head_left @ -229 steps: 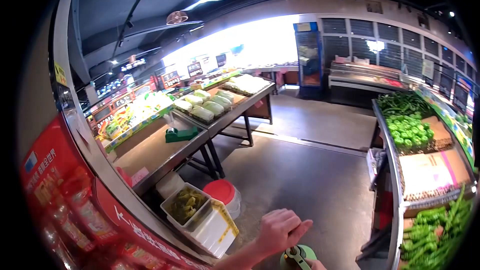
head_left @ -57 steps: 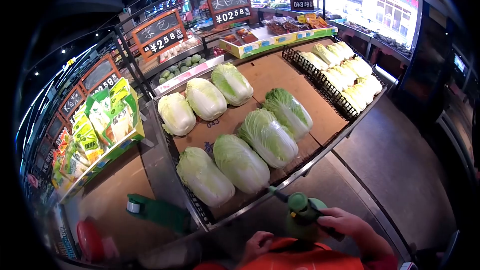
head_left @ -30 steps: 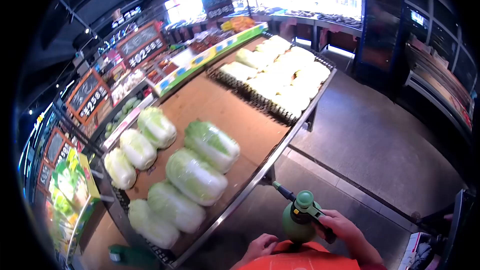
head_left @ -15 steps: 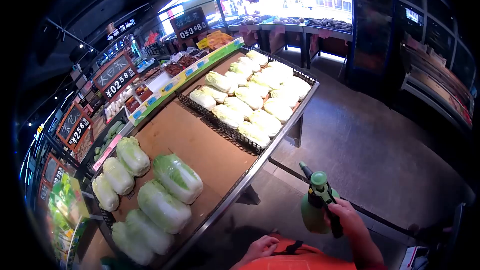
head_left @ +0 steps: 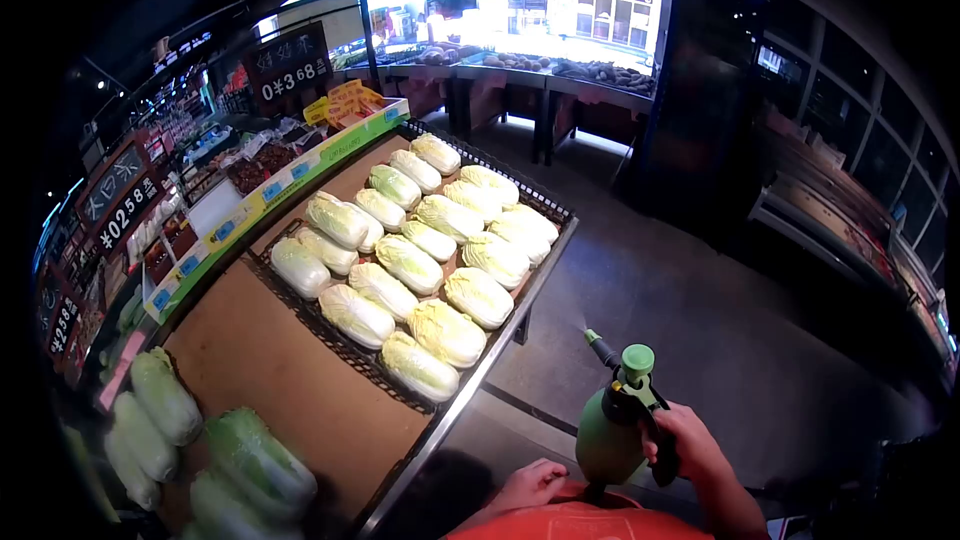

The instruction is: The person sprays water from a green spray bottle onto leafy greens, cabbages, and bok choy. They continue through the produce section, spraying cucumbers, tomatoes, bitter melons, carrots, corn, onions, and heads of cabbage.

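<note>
My right hand (head_left: 690,440) is wrapped round the black handle of a green pump spray bottle (head_left: 608,440), held upright at the lower right. Its nozzle points up and left toward the cabbages, and a faint mist shows at the tip. Low in front of my body, my left hand (head_left: 537,485) is curled beside the bottle, with nothing visible in it. Several pale napa cabbages (head_left: 408,262) lie in rows in a black crate (head_left: 560,202) on the slanted stand. Larger green-and-white cabbages (head_left: 258,460) rest at the near left.
The stand's metal edge (head_left: 470,390) runs diagonally between the produce and the dark floor (head_left: 660,310). Price boards (head_left: 285,65) stand along the left. A green-and-yellow divider (head_left: 300,180) borders the stand. Root vegetables (head_left: 605,75) fill bins at the back, and another display stands right.
My view has swung right and moved closer to the crate, so the cabbages appear farther left. The spray bottle is slightly lower and more upright, and mist now shows at its nozzle.
</note>
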Tool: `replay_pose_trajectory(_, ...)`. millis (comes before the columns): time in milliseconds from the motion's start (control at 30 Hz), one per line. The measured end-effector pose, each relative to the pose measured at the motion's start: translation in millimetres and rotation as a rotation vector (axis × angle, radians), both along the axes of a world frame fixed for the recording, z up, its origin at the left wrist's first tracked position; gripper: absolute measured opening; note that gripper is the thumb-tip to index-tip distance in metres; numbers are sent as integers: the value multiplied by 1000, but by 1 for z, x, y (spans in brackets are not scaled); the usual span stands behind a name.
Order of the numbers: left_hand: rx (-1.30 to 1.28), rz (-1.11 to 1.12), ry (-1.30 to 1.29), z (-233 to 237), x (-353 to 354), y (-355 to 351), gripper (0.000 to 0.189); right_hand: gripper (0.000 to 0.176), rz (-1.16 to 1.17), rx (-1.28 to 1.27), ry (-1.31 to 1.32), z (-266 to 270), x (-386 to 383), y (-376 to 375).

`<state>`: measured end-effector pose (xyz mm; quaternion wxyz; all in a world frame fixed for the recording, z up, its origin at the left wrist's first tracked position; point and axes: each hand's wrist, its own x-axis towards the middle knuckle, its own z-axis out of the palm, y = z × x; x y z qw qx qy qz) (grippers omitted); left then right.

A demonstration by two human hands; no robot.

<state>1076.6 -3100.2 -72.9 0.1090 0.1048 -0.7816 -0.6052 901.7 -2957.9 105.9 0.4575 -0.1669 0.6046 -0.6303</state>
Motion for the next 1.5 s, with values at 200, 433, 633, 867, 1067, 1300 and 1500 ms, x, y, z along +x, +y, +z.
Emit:
replay_pose_trajectory(200,43,20,-77,6,-45,-47,18,18,122,76,119,17,-56,-48)
replay_pose_trajectory(433,-9,71,-126,-5,-75,-73,27,22,787,93,206,26,-115,-103)
replay_pose_trajectory(633,60,251,-179,-23,-94,-78,30,26,1055,-29,101,-1,-161,-162)
replay_pose_trajectory(867,62,492,-201,-24,-173,-57,13,23,996,-139,36,-7,-266,-188)
replay_pose_trajectory(1067,90,664,-237,-1,-305,-44,19,20,783,-178,-41,-1,-382,-183)
replay_pose_trajectory(1300,24,699,-199,7,-414,-53,20,20,832,-156,-16,-14,-491,-187)
replay_pose_trajectory(1500,56,686,-264,2,-479,-85,14,20,987,-39,27,-8,-560,-221)
